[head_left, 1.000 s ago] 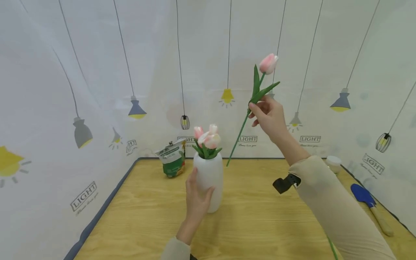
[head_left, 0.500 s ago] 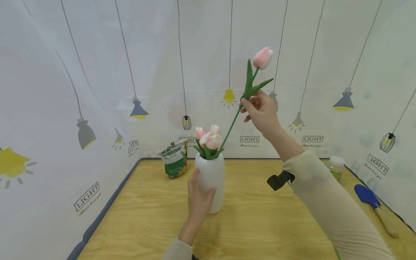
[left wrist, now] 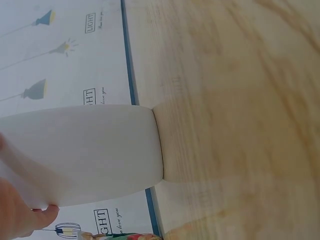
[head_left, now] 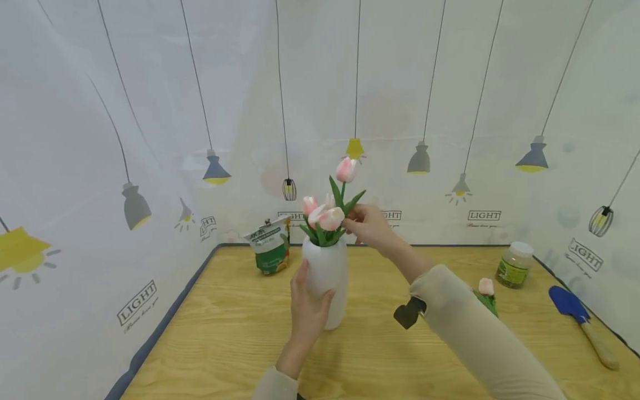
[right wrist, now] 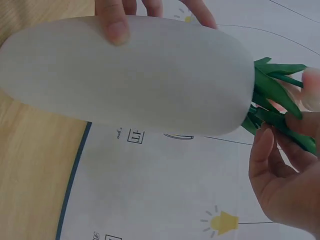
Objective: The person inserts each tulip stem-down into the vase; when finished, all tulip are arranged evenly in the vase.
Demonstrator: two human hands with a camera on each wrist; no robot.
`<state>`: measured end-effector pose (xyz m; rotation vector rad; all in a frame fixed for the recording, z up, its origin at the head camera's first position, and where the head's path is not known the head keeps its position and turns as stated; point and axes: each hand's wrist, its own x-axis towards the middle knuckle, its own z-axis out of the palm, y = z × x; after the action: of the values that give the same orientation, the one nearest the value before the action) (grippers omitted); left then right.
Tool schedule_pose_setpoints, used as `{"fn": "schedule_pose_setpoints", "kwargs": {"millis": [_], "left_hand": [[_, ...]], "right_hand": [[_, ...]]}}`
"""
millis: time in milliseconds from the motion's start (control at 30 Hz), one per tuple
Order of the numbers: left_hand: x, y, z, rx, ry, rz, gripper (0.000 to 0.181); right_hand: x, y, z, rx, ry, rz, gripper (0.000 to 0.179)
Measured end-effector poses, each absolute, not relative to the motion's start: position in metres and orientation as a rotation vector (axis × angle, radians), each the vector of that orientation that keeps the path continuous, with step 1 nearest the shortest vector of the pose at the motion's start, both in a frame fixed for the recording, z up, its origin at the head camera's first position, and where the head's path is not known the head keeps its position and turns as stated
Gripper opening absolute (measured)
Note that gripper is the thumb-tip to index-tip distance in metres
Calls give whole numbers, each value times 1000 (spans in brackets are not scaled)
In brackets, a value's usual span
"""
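A tall white vase (head_left: 327, 272) stands upright on the wooden table, with several pale pink tulips (head_left: 320, 214) bunched at its mouth. My left hand (head_left: 309, 303) grips the vase from its left side, thumb across the front; the right wrist view also shows those left fingers (right wrist: 116, 30) on the white wall. One more pink tulip (head_left: 346, 170) rises above the bunch. My right hand (head_left: 371, 228) pinches its green stem just over the rim, and the lower stem is hidden inside the vase. In the right wrist view the right hand (right wrist: 290, 175) is right beside the vase mouth.
A green and white pouch (head_left: 270, 250) stands at the back left. Over on the right are a lidded jar (head_left: 515, 265), a blue trowel with a wooden handle (head_left: 570, 303), and another tulip (head_left: 486, 287) partly behind the right sleeve. A printed curtain (head_left: 450, 111) borders the table.
My right hand has brought the raised tulip left and down, its stem passing into the vase. My left hand keeps its grip on the vase. The lying tulip and the jar have come into fuller view.
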<state>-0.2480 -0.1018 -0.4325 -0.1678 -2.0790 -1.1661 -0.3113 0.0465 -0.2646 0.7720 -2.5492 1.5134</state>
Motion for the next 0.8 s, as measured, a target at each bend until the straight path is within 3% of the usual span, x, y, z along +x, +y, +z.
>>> {"fn": "schedule_pose_setpoints", "kwargs": {"millis": [300, 800], "left_hand": [[-251, -103, -435, -195, -2055, -1136, 83], [-249, -102, -432, -188, -2059, -1134, 82]], "right_hand": [[-311, 45, -274, 653, -2514, 1619, 28], [-310, 42, -295, 743, -2512, 1463, 21]]}}
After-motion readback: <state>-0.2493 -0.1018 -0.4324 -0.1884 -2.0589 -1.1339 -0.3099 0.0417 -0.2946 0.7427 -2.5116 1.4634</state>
